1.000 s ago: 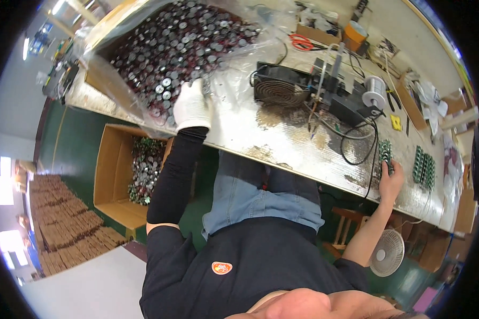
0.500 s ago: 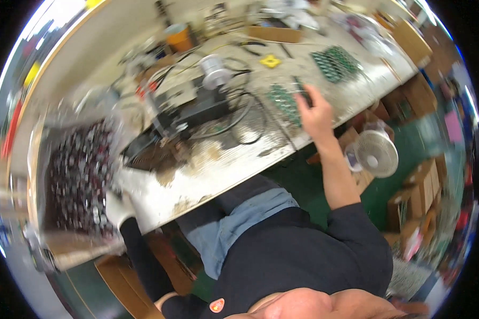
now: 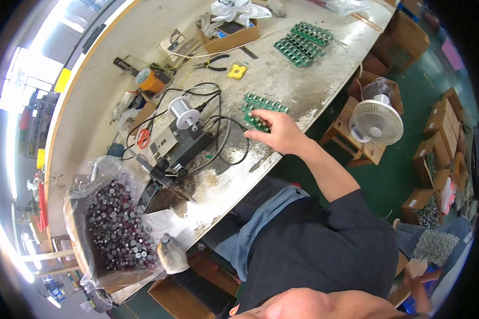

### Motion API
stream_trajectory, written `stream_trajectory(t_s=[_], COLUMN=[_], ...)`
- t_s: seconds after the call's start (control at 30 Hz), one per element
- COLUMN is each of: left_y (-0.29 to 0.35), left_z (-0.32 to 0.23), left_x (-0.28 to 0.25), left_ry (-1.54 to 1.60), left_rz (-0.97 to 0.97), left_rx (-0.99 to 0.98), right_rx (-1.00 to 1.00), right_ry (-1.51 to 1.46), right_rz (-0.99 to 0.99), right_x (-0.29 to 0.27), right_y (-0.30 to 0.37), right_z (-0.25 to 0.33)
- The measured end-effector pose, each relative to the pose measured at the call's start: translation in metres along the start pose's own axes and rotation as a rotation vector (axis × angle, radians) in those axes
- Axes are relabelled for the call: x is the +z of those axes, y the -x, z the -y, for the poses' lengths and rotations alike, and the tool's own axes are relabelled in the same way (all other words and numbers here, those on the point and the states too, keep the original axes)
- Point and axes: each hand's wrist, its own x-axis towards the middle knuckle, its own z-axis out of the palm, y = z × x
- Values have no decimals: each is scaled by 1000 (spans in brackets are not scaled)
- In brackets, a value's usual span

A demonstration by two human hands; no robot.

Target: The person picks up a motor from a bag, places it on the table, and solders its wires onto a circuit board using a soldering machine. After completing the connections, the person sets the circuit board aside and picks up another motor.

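My right hand (image 3: 280, 131) is at the middle of the bench, its thumb and fingers on either side of a small green circuit board (image 3: 257, 123) studded with components. Another green board (image 3: 269, 102) lies right behind it. My left hand (image 3: 173, 258), in a white glove, is at the bench's front edge beside a plastic-lined box (image 3: 80, 234) of small round metallic parts (image 3: 120, 228). Its fingers are drawn together; anything between them is too small to tell. Between the hands stands a dark bench device (image 3: 189, 146) carrying a white spool (image 3: 183, 112).
Black cables (image 3: 234, 159) loop beside the device. Behind lie pliers (image 3: 215, 64), a yellow sponge-like pad (image 3: 237, 71) and more green boards (image 3: 303, 45). A carton (image 3: 231, 41) and an orange cup (image 3: 151, 81) stand farther back. A white fan (image 3: 378, 121) is off to the right.
My view has turned and shifted. My right hand has brought the board down beside another one. My left hand has drawn back from the box of parts toward the bench's front edge.
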Motion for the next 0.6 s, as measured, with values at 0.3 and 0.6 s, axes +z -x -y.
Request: stream_trajectory(t_s=[0.3, 0.6], left_y=[-15, -32], left_z=[14, 33], left_x=[-11, -18], left_ry=[-29, -610], left_rz=[-110, -203], left_rx=[141, 295], right_rx=[18, 167], right_ry=[158, 64], right_rz=[-23, 156], right_x=[10, 40], right_y=[-7, 14], right_z=[11, 26])
